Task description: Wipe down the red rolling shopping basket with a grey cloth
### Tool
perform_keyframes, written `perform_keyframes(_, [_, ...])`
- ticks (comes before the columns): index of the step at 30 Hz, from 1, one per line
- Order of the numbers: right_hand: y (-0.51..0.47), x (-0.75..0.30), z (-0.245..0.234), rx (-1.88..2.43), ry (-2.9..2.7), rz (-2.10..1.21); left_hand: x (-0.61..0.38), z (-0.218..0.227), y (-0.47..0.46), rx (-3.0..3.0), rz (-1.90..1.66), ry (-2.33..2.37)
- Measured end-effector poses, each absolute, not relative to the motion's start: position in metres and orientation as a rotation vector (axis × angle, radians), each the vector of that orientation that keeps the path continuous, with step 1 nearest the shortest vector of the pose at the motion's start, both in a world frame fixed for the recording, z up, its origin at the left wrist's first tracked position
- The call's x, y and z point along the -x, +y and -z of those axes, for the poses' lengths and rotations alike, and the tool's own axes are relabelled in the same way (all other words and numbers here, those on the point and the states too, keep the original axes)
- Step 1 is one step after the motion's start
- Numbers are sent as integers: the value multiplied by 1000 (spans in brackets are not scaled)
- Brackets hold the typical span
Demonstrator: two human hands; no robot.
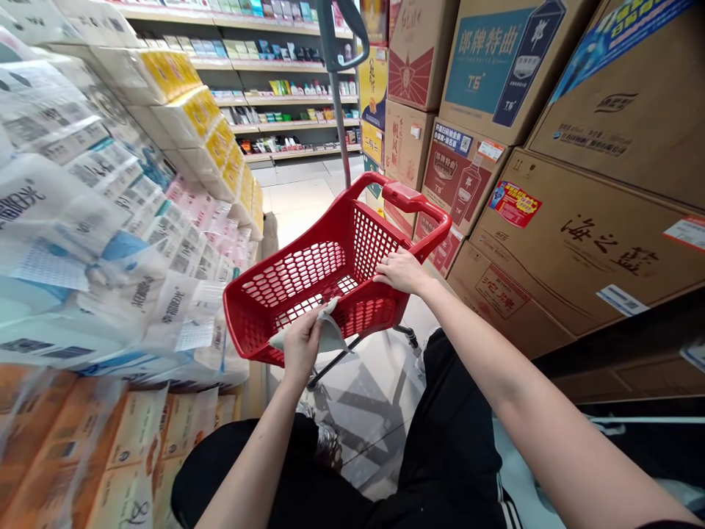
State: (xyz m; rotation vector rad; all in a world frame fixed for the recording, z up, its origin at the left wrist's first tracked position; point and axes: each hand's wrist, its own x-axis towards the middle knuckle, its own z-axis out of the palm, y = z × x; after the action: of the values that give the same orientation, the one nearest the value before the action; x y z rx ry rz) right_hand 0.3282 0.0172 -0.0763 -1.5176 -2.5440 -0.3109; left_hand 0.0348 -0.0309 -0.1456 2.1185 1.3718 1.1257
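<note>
A red plastic shopping basket on a wheeled metal frame stands in front of my knees, with a tall grey pole rising behind it. My left hand is closed on a pale grey cloth, pressed against the basket's near rim. Part of the cloth hangs down the outer side; the rest is hidden by my fingers. Farther right, my right hand grips the same rim near the handle, its fingers curled over the edge. Nothing lies inside the basket where I can see its slotted bottom.
Stacked packs of tissue paper line the left side, with orange packs below. Large cardboard cartons are piled on the right. Shelves of small goods stand at the back, beyond the tiled floor.
</note>
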Motion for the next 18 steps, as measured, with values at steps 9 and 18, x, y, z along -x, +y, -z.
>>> perform_keyframes(9, [-23, -273, 107, 1132, -2424, -8, -68, 134, -29, -1921, -1122, 1321])
perform_keyframes(18, [-34, -235, 126, 1282, -2102, -34, -64, 126, -37, -1939, -1037, 1177])
